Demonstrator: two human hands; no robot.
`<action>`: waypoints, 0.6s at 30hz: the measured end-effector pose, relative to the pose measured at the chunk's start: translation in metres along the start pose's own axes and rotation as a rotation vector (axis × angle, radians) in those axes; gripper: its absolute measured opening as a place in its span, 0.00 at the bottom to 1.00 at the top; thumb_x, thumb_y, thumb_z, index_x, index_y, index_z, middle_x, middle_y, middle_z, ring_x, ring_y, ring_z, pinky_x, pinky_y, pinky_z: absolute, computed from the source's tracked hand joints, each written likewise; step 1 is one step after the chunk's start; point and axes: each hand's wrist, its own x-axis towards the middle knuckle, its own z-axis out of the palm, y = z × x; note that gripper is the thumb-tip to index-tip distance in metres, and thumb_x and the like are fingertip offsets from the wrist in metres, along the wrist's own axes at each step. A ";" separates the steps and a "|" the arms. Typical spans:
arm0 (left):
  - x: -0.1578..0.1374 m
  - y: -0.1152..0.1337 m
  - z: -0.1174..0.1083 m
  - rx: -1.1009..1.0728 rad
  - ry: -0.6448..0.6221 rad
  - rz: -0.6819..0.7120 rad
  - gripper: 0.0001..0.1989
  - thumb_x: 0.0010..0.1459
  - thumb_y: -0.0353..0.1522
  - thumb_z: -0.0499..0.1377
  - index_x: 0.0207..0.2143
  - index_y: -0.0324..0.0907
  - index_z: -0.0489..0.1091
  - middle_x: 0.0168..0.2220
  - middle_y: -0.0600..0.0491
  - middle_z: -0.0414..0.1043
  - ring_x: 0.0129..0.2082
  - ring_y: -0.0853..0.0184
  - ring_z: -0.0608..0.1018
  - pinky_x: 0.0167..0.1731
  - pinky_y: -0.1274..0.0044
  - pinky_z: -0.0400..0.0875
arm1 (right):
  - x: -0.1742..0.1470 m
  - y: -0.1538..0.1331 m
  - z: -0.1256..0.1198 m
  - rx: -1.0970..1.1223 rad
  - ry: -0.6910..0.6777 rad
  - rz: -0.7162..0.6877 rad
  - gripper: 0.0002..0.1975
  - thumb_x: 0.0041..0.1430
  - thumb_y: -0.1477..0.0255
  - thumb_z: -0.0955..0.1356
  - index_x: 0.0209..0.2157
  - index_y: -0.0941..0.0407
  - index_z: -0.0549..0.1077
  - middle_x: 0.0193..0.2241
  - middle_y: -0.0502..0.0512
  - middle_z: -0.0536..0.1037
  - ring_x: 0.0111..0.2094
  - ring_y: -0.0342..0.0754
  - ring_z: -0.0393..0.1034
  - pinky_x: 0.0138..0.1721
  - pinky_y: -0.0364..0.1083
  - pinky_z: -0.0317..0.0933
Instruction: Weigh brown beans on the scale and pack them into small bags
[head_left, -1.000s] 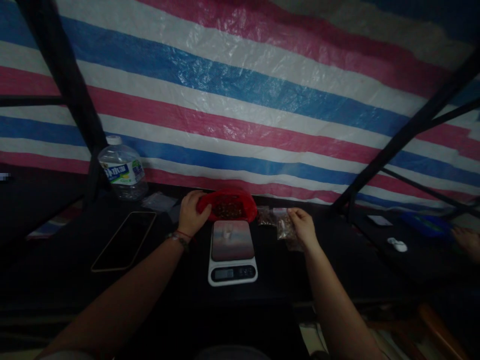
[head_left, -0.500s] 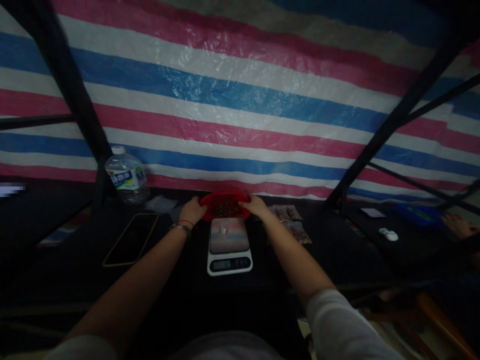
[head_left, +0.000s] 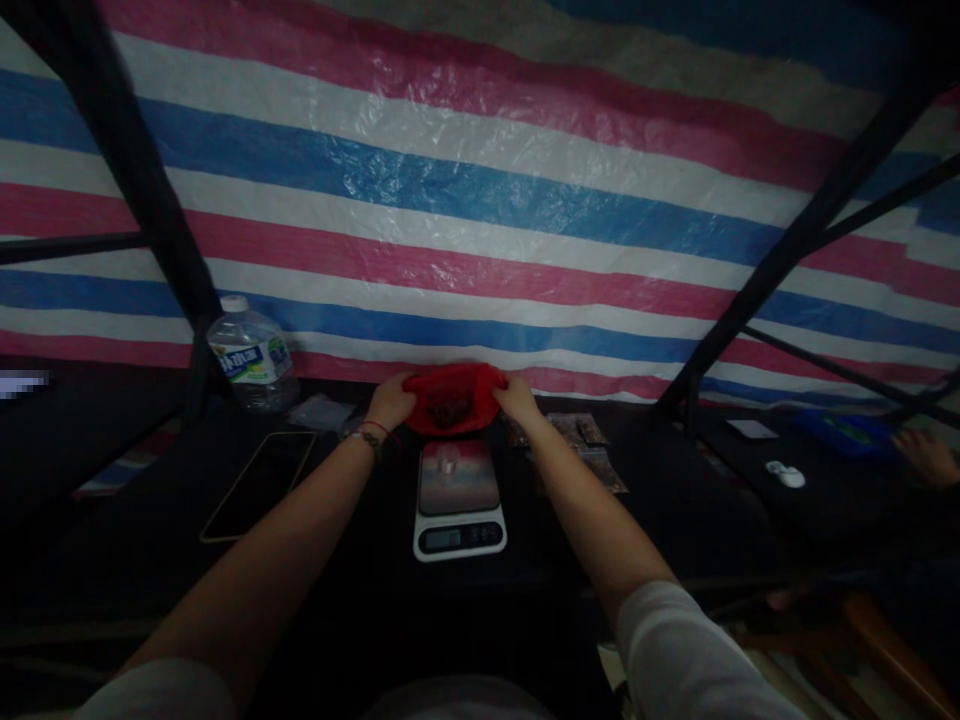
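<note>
Both my hands grip a red container [head_left: 484, 385] from its two sides, behind the scale. My left hand [head_left: 391, 402], with cords at the wrist, is closed on its left edge. My right hand [head_left: 517, 400] is closed on the right edge. Small dark brown pieces [head_left: 448, 408] lie inside the container; their kind is too dim to make out. Directly in front stands a white digital kitchen scale [head_left: 460, 540], its display lit but unreadable. A small clear object [head_left: 448, 462], perhaps a cup, sits on its plate.
Several clear packets of brown bits [head_left: 592, 430] lie right of my right hand. At left are a phone [head_left: 259, 487], thin clear plastic [head_left: 321, 412] and a large water bottle [head_left: 251, 360]. Farther right are a white mouse-like object [head_left: 785, 473], a blue tray [head_left: 844, 435] and another person's hand [head_left: 928, 455].
The red container has tilted or lifted slightly at its back edge, and its pieces look more bunched together. Both hands stay on its sides. The scale and clear object stay put.
</note>
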 end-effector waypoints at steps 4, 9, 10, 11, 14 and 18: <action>0.004 -0.008 0.004 0.081 -0.107 -0.127 0.15 0.51 0.34 0.58 0.38 0.40 0.79 0.34 0.46 0.80 0.41 0.57 0.80 0.42 0.76 0.71 | -0.004 0.004 0.003 -0.051 -0.121 0.013 0.10 0.51 0.76 0.65 0.32 0.60 0.78 0.28 0.55 0.79 0.31 0.48 0.73 0.34 0.42 0.62; 0.012 -0.017 0.009 0.101 -0.099 -0.170 0.16 0.56 0.37 0.54 0.37 0.39 0.79 0.34 0.44 0.80 0.40 0.58 0.81 0.39 0.76 0.71 | -0.007 0.006 0.006 -0.056 -0.157 0.017 0.11 0.50 0.77 0.65 0.32 0.60 0.79 0.29 0.57 0.80 0.32 0.49 0.73 0.35 0.42 0.63; 0.013 -0.018 0.011 0.099 -0.102 -0.166 0.17 0.58 0.38 0.52 0.37 0.39 0.78 0.35 0.43 0.80 0.40 0.58 0.81 0.39 0.77 0.71 | -0.007 0.006 0.006 -0.055 -0.161 0.014 0.11 0.51 0.77 0.65 0.32 0.60 0.79 0.29 0.57 0.80 0.33 0.49 0.73 0.36 0.43 0.63; 0.014 -0.018 0.012 0.096 -0.109 -0.159 0.18 0.59 0.39 0.51 0.36 0.39 0.78 0.35 0.44 0.80 0.40 0.59 0.81 0.38 0.77 0.71 | -0.007 0.005 0.007 -0.054 -0.166 0.010 0.11 0.51 0.77 0.64 0.32 0.60 0.79 0.29 0.57 0.80 0.33 0.49 0.73 0.36 0.42 0.63; 0.013 -0.019 0.017 0.086 -0.129 -0.131 0.19 0.59 0.42 0.53 0.36 0.39 0.78 0.35 0.44 0.80 0.38 0.59 0.81 0.37 0.76 0.70 | -0.007 0.004 0.008 -0.027 -0.188 -0.020 0.12 0.51 0.77 0.64 0.33 0.60 0.79 0.30 0.57 0.80 0.33 0.49 0.73 0.34 0.42 0.62; 0.013 -0.018 0.018 0.031 -0.169 -0.063 0.17 0.54 0.42 0.58 0.37 0.40 0.78 0.36 0.47 0.80 0.38 0.59 0.80 0.37 0.76 0.71 | -0.005 0.003 0.010 -0.005 -0.209 -0.025 0.11 0.50 0.76 0.64 0.31 0.61 0.79 0.27 0.56 0.80 0.31 0.49 0.73 0.33 0.42 0.62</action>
